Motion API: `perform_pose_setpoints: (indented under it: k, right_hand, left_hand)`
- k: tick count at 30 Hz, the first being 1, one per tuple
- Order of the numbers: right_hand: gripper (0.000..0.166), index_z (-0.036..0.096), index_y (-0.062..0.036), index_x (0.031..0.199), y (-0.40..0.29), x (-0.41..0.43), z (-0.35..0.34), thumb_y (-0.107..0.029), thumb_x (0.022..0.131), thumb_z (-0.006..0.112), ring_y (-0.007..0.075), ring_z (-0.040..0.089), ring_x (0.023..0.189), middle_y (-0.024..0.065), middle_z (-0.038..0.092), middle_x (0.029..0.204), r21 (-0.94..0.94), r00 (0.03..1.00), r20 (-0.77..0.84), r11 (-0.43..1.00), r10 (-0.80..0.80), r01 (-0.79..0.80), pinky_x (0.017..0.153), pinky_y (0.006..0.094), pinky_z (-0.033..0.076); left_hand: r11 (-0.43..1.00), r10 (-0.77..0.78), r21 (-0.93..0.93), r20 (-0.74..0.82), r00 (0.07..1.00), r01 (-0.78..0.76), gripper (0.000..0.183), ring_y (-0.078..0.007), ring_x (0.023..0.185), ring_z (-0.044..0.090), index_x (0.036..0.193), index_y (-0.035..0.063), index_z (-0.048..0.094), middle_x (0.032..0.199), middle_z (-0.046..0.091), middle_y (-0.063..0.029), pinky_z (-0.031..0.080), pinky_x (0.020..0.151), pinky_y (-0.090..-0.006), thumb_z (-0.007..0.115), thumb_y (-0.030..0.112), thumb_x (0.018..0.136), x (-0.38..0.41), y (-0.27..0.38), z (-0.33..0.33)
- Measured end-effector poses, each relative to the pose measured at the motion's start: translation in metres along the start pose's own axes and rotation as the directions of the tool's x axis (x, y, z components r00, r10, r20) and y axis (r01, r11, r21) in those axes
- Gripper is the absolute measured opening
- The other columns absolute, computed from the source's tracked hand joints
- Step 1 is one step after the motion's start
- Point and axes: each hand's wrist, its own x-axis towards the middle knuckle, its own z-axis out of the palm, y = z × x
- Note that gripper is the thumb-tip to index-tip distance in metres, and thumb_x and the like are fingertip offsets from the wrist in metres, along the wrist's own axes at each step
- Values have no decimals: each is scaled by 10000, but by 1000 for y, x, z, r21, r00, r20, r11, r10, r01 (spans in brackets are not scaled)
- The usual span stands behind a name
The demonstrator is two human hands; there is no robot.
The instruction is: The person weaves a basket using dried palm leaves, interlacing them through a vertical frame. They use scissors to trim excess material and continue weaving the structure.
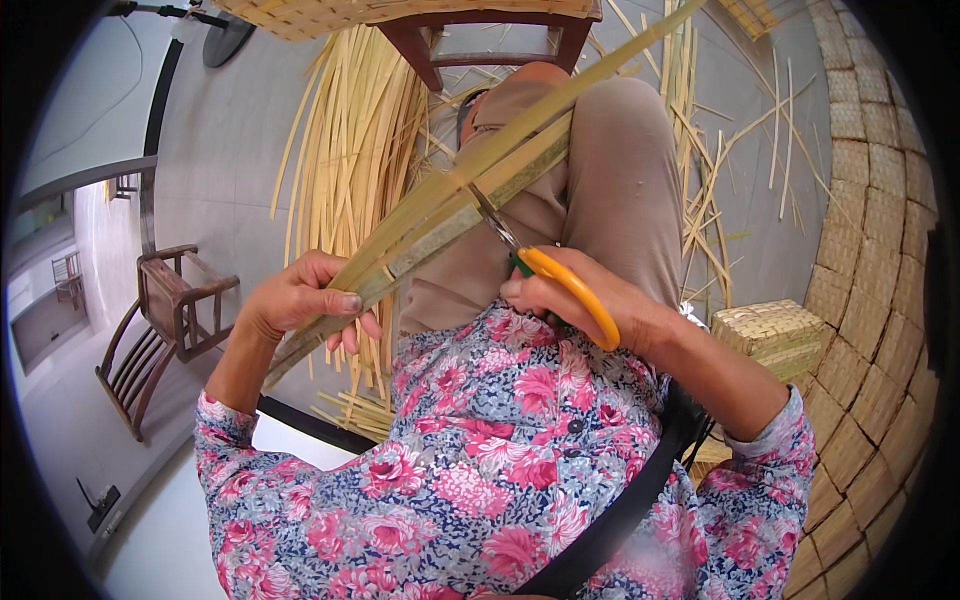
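My left hand (304,296) pinches several long, flat bamboo strips (540,131) between thumb and fingers. They run diagonally from beside my left forearm up over my knees to the top right. One of the lower strips (435,241) shows a grey-green face; the upper ones are pale yellow-green. In my right hand (619,289) is a pair of scissors (501,225) with an orange and a green handle loop. Its metal blades reach up to the strips near their middle. The blade tips overlap the lower strips; whether they bite into them I cannot tell.
A heap of long pale strips (352,112) lies on the grey floor. More loose strips (705,195) are scattered at right. A red-brown wooden stool (484,16) bears woven work (300,19). A wooden chair (161,285) stands left; a woven block (769,330) and rows of woven pieces (862,300) are right.
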Motion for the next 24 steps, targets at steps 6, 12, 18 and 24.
perform_pose_setpoints:
  k: [6, 12, 18, 24]
  right_hand:
    - [380, 517, 57, 728, 14, 3, 16, -295, 826, 624, 385, 610, 671, 251, 594, 705, -238, 958, -229, 964, -175, 119, 630, 469, 460]
    - [297, 502, 50, 682, 13, -1, 19, -204, 777, 621, 502, 570, 688, 305, 559, 678, -324, 933, -296, 940, -207, 105, 628, 509, 461]
    - [264, 509, 46, 679, 12, -3, 19, -176, 771, 619, 495, 568, 642, 282, 548, 627, -301, 936, -301, 949, -185, 91, 608, 509, 454]
    - [382, 527, 39, 713, 12, -3, 18, -301, 837, 648, 436, 585, 638, 257, 555, 646, -293, 950, -271, 953, -157, 73, 605, 482, 448]
  left_hand:
    - [1000, 18, -20, 4, 1000, -18, 295, -230, 679, 736, 1107, -78, 622, 940, 720, -236, 565, 490, -267, 667, 143, 917, 1, -3, 3]
    - [999, 29, -33, 18, 999, -28, 298, -236, 682, 737, 1111, -84, 620, 944, 717, -245, 561, 485, -269, 662, 142, 922, 2, -2, 9]
    - [998, 36, -53, 42, 998, -34, 318, -243, 675, 736, 1138, -87, 610, 946, 716, -251, 552, 475, -269, 659, 142, 923, 4, -5, 7]
    - [998, 25, -58, -33, 999, -27, 279, -274, 613, 725, 1034, -107, 634, 873, 710, -272, 525, 414, -286, 676, 129, 890, 5, -2, 11]
